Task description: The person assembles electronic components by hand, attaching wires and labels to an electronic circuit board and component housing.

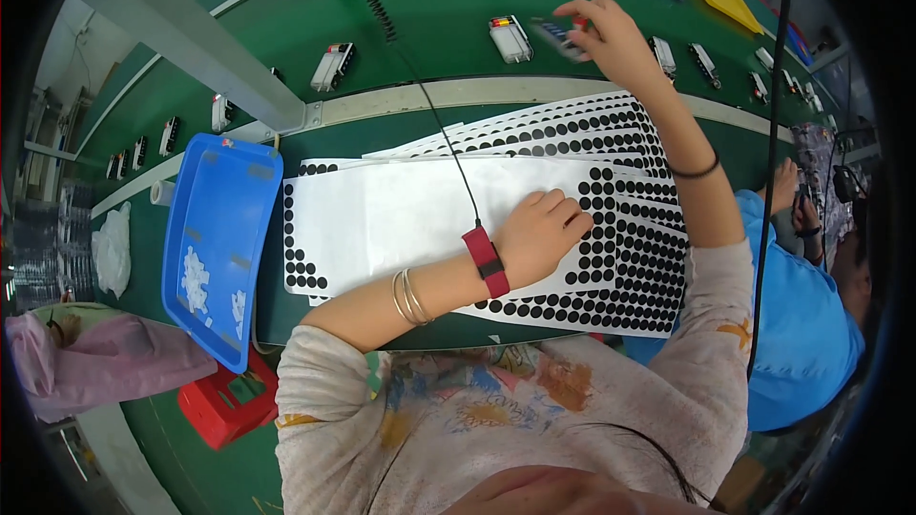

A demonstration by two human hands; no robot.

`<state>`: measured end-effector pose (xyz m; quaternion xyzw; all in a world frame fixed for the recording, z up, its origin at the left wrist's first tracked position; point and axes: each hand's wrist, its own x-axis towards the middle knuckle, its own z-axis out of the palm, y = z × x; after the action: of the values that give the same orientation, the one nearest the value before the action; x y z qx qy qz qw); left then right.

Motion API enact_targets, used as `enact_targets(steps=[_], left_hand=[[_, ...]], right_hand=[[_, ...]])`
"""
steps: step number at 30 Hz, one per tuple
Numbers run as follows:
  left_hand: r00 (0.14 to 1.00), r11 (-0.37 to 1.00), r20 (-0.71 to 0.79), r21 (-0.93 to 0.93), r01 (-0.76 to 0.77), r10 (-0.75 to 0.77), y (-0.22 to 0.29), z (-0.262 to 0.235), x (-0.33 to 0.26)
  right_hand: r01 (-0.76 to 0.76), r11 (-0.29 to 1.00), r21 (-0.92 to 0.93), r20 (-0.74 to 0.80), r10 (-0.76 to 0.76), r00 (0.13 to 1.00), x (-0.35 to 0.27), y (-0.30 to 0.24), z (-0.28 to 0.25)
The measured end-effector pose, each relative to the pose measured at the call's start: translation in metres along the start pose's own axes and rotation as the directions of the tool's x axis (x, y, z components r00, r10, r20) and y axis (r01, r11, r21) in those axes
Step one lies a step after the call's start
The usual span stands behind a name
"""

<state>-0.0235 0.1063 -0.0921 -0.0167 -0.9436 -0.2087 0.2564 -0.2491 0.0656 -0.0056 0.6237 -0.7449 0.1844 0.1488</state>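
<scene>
The left hand lies flat, fingers loosely curled, on the sheets of black round stickers spread over the desk, gripping nothing that I can see. The right hand reaches out to the conveyor and pinches a small grey-blue device, blurred. The top sheet is largely bare white on its left, so many dots seem used; plenty remain on the right. More white devices wait along the belt. A blue tray sits left.

Small blurred device held aloft; black-dot sticker sheet lies flat.
</scene>
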Motion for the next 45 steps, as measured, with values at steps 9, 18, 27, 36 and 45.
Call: enact_targets(steps=[9,18,27,36,45], left_hand=[[0.996,0.998,-0.090,0.059,-0.023,0.029,0.003,-0.004,-0.003],[0.989,0.989,-0.059,-0.068,0.132,-0.137,-0.003,-0.007,0.004],[0.997,0.995,-0.073,0.090,0.044,-0.037,0.008,-0.006,0.005],[0.979,0.991,-0.188,-0.098,-0.094,0.075,-0.017,-0.112,0.047],[0.953,0.843,-0.042,-0.479,0.244,-0.300,-0.074,-0.098,0.048]], right_hand=[[-0.392,-0.533,0.750,0.411,-0.089,0.907,-0.066,-0.080,0.040],[-0.289,-0.697,0.656,0.448,0.051,0.893,-0.073,-0.089,0.058],[-0.146,-0.735,0.663,0.318,0.100,0.943,-0.079,-0.081,0.067],[-0.204,-0.718,0.665,0.396,0.109,0.912,-0.079,-0.081,0.063],[-0.294,-0.721,0.627,0.465,0.043,0.884,-0.077,-0.085,0.059]])
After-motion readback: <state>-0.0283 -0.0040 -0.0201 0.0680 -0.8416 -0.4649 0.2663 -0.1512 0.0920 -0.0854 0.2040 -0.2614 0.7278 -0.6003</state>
